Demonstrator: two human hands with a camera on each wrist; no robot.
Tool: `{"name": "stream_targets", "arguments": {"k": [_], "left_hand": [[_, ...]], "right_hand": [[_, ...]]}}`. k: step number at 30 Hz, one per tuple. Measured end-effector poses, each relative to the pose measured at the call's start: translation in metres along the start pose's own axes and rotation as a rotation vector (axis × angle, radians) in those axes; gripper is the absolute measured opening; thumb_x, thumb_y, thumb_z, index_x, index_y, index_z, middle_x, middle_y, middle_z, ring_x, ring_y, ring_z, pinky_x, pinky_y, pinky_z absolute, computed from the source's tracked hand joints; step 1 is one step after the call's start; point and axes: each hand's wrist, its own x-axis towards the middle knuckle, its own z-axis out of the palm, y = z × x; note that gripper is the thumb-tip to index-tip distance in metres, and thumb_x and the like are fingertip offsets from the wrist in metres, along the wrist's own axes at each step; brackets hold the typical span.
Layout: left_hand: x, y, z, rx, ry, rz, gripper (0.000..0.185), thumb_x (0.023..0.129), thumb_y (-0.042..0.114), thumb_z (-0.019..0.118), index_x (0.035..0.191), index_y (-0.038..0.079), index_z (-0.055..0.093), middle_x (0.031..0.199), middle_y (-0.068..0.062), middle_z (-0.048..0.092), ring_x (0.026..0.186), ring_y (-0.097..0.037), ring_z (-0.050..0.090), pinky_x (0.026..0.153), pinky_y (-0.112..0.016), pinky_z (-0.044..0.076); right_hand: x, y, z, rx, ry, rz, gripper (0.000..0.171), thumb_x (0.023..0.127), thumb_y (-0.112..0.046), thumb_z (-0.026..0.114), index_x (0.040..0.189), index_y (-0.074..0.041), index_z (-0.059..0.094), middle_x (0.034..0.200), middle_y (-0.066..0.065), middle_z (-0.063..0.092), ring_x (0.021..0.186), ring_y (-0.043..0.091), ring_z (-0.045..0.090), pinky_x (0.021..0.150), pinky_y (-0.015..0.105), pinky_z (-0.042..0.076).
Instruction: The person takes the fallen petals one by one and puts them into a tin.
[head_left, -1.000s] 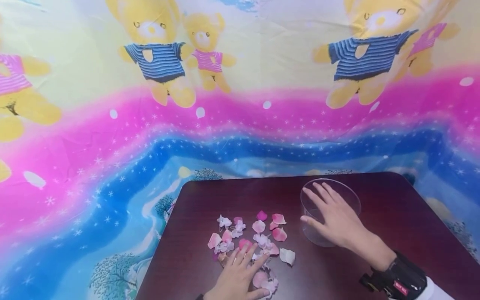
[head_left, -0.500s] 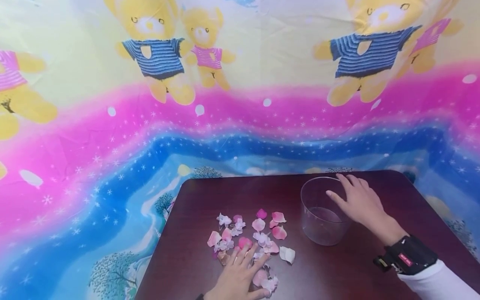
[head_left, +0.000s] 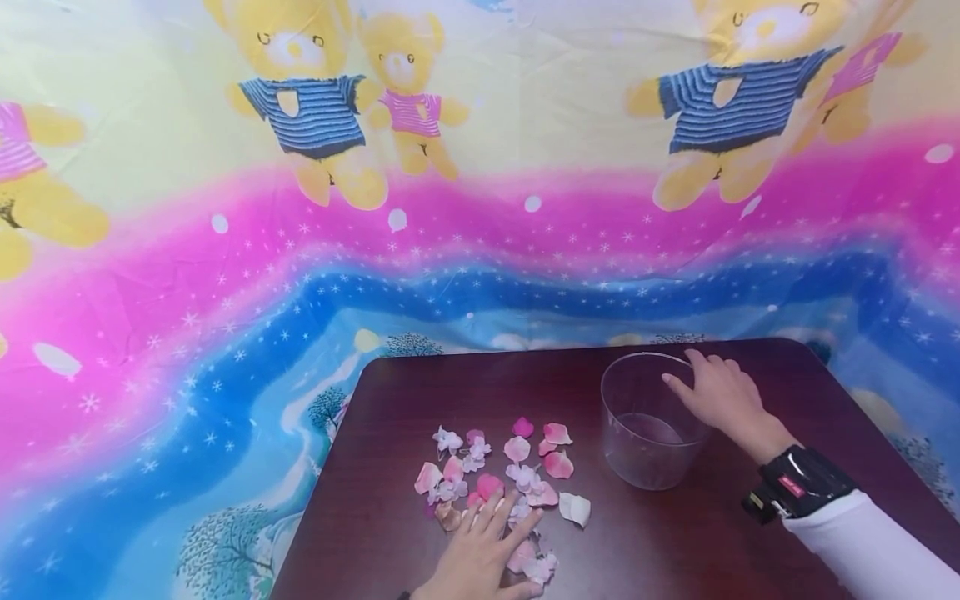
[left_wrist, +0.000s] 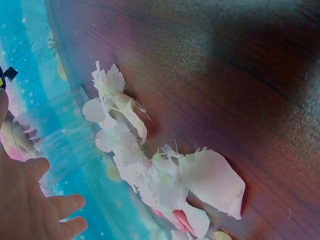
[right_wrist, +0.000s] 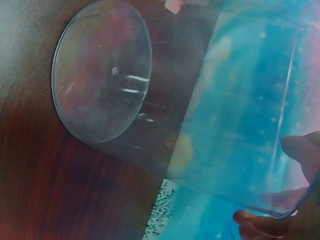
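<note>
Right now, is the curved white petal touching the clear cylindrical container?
Apart: the head view shows a strip of bare dark red-brown tabletop between the white petal and the clear container.

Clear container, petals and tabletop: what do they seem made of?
Container: glossy clear plastic or glass; the backdrop shows through its wall. Petals: matte, probably fabric, going by frayed, threadlike ends. Tabletop: reddish-brown, low sheen, wood or laminate, given its streaky grain and soft reflections.

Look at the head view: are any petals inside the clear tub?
No, the petals lie on the table, to the left of the tub.
</note>
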Motion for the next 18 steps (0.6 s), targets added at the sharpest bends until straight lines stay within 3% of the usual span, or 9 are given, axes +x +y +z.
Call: {"name": "stream_targets", "arguments": {"k": [9,18], "left_hand": [[-0.0009,0.0009,0.0021,0.022,0.021,-0.002,0.084,0.087,0.083,0.044,0.156,0.035,0.037,0.155,-0.004,0.049,0.140,-0.023,0.051,0.105,-0.045,0.049],[-0.0014,0.0004,0.0029,-0.029,0.006,-0.003,0.085,0.088,0.081,0.047,0.157,0.034,0.034,0.156,-0.007,0.048,0.142,-0.026,0.049,0.105,-0.049,0.049]], "right_hand": [[0.0059,0.0008,0.0038,0.028,-0.016,0.032,0.048,0.103,-0.031,0.049,0.123,0.012,0.057,0.105,0.037,0.063,0.092,0.055,0.062,0.070,0.063,0.051],[0.0082,0.0027,0.0061,0.056,-0.014,0.060,0.037,0.105,-0.022,0.043,0.124,0.006,0.058,0.109,0.033,0.066,0.091,0.053,0.064,0.063,0.062,0.050]]}}
